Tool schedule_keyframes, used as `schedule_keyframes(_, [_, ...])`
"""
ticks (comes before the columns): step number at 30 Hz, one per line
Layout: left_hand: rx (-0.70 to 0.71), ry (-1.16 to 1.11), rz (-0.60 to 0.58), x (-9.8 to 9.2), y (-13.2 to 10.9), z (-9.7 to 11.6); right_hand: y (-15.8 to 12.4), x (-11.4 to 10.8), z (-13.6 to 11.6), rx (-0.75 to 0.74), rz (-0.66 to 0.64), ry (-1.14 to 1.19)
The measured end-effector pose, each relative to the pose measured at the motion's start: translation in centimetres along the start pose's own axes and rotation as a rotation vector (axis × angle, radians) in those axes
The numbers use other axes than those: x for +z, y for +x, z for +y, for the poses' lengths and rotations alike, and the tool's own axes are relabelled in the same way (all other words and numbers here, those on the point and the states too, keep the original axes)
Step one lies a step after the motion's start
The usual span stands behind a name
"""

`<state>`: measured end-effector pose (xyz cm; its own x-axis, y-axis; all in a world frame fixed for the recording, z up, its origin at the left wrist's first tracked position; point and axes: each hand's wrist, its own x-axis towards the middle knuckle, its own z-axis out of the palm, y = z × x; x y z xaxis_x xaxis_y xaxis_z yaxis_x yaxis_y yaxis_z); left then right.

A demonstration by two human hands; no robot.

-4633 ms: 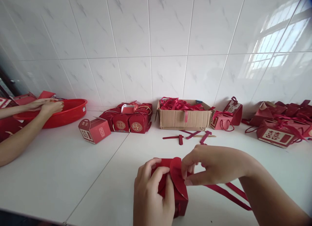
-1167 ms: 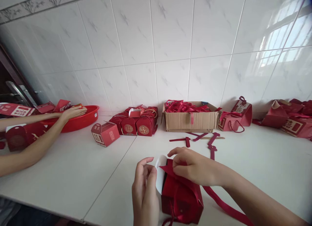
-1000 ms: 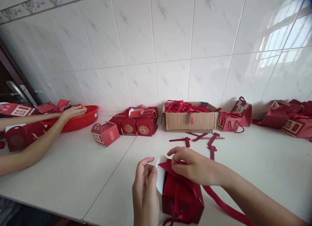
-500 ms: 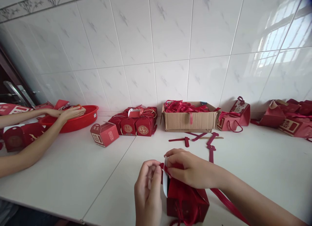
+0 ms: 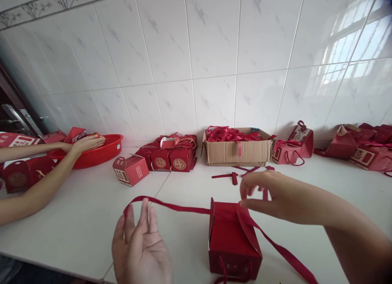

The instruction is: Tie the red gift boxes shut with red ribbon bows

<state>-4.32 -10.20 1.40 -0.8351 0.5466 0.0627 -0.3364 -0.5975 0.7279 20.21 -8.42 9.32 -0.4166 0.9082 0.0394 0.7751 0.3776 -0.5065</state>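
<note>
The red gift box (image 5: pixel 234 239) stands upright on the table (image 5: pixel 70 218), with a dark red ribbon (image 5: pixel 180 207) running out past both its rounded end flaps. To the box's left, the left hand (image 5: pixel 145 245) has its palm turned up and fingers mostly extended, the ribbon passing over them; whether it is pinched, I cannot tell. At the box's right flap (image 5: pixel 247 227), the right hand (image 5: pixel 284 194) is loosely curled, thumb tip at the flap's top; whether it grips the edge is unclear.

A hard pull on the left could drag the ribbon's right-hand length out of that flap, leaving the two ends uneven, or slide the light box leftward if the right hand fails to steady it. Too sharp a tug might also crease or tear the left flap (image 5: pixel 212 214), since the ribbon bears on its thin card.
</note>
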Motion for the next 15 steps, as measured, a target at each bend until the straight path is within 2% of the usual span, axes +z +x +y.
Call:
schedule_keyframes(2, [0.026, 0.124, -0.033, -0.1, 0.0, -0.3, -0.5, -0.5, 0.5, 0.042, -0.091, -0.094])
schedule_keyframes(4, [0.029, 0.352, -0.148, -0.3, -0.3, -1.0, -0.6, -0.6, 0.7, 0.088, -0.163, -0.153])
schedule_keyframes(5, [0.024, 0.471, -0.244, -0.4, -0.5, -1.5, -0.5, -0.5, 0.6, 0.105, -0.188, -0.165])
schedule_keyframes(7, [-0.004, 0.650, -0.507, -0.6, -1.3, -2.4, 0.0, -0.2, 0.4, 0.108, -0.241, -0.163])
schedule_keyframes(9, [-0.075, 0.715, -0.764, -0.5, -2.1, -2.8, 0.5, 0.2, 0.1, 0.082, -0.288, -0.150])
schedule_keyframes(10, [-0.120, 0.718, -0.842, -0.4, -2.6, -2.8, 0.8, 0.3, -0.1, 0.066, -0.305, -0.145])
schedule_keyframes(12, [-0.186, 0.729, -0.878, 0.0, -3.3, -2.5, 1.2, 0.6, -0.3, 0.039, -0.315, -0.139])
schedule_keyframes(15, [-0.206, 0.817, -0.829, 0.4, -3.7, -2.0, 1.6, 0.8, -0.4, -0.014, -0.303, -0.128])
